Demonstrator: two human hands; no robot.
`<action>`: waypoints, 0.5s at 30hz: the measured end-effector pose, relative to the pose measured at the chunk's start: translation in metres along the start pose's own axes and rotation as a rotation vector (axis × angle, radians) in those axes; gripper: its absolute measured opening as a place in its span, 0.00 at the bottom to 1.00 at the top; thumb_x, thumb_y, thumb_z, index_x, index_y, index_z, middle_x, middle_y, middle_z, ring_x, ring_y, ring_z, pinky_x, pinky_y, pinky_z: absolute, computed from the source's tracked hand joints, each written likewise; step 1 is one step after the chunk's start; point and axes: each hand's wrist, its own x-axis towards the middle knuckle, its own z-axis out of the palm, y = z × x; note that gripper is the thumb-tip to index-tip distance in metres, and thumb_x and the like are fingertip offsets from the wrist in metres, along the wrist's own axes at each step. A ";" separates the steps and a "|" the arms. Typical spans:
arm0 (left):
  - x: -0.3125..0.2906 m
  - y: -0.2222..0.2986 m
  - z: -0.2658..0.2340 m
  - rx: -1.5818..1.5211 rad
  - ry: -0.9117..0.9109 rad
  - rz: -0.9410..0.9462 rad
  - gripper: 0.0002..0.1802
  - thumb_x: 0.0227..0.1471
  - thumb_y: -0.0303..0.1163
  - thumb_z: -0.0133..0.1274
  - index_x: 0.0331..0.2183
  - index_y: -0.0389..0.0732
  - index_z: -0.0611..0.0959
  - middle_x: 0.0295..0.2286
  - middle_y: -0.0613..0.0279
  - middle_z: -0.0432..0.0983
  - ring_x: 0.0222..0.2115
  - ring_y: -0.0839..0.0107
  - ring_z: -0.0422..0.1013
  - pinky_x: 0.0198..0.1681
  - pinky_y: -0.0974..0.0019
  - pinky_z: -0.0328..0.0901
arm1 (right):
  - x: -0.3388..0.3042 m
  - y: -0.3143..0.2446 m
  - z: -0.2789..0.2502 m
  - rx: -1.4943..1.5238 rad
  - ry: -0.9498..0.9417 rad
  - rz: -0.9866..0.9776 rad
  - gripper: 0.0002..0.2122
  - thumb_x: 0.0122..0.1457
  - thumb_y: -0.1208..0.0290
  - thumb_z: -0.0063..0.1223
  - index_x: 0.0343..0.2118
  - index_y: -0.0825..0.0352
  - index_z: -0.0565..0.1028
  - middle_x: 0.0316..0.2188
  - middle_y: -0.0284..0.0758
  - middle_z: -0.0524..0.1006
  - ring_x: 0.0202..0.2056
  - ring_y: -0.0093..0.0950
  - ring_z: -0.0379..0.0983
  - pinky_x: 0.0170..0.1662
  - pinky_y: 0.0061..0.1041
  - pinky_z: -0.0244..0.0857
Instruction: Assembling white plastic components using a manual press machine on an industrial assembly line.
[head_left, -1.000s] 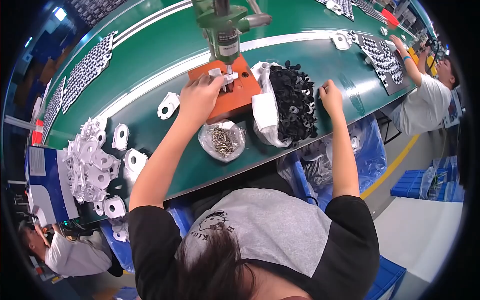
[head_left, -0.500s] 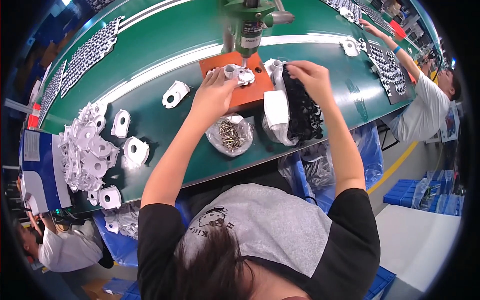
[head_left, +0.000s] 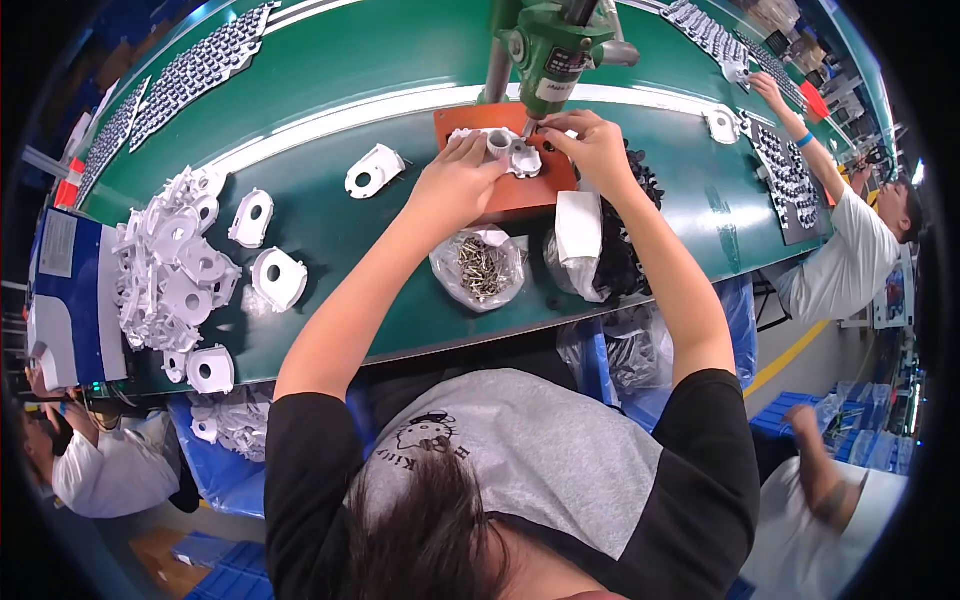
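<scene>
A white plastic part with a round collar lies on an orange fixture block under a green press tool. My left hand rests on the part's left side and holds it down. My right hand has its fingers pinched at the part's right side, just below the tool's tip; what they pinch is too small to tell. Both hands are on the green bench.
A clear bag of metal screws and a bag of black parts lie near the bench's front edge. White plastic housings are piled at the left. Other people work at the right and lower left.
My right hand has left the bag of black parts and come up to the white part under the tool. My left hand has stayed on the part. The view has shifted.
</scene>
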 end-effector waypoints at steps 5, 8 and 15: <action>-0.005 0.008 0.007 -0.048 0.070 0.015 0.16 0.49 0.31 0.49 0.42 0.37 0.76 0.49 0.38 0.62 0.53 0.45 0.57 0.56 0.52 0.53 | 0.002 0.007 0.012 -0.135 -0.051 -0.175 0.09 0.46 0.68 0.59 0.28 0.68 0.79 0.28 0.36 0.79 0.34 0.32 0.71 0.38 0.28 0.66; -0.006 0.008 0.008 -0.081 0.074 -0.013 0.17 0.50 0.32 0.48 0.43 0.38 0.76 0.49 0.38 0.62 0.54 0.46 0.56 0.56 0.51 0.52 | -0.001 -0.001 0.011 -0.151 -0.119 -0.125 0.08 0.46 0.73 0.60 0.30 0.70 0.79 0.29 0.36 0.78 0.37 0.30 0.71 0.43 0.26 0.65; -0.009 0.011 0.009 0.025 0.164 0.026 0.17 0.47 0.33 0.51 0.41 0.40 0.78 0.46 0.41 0.66 0.51 0.49 0.62 0.55 0.53 0.55 | -0.006 -0.003 0.011 -0.297 -0.141 -0.319 0.08 0.45 0.70 0.60 0.29 0.65 0.80 0.30 0.37 0.75 0.41 0.33 0.68 0.44 0.31 0.64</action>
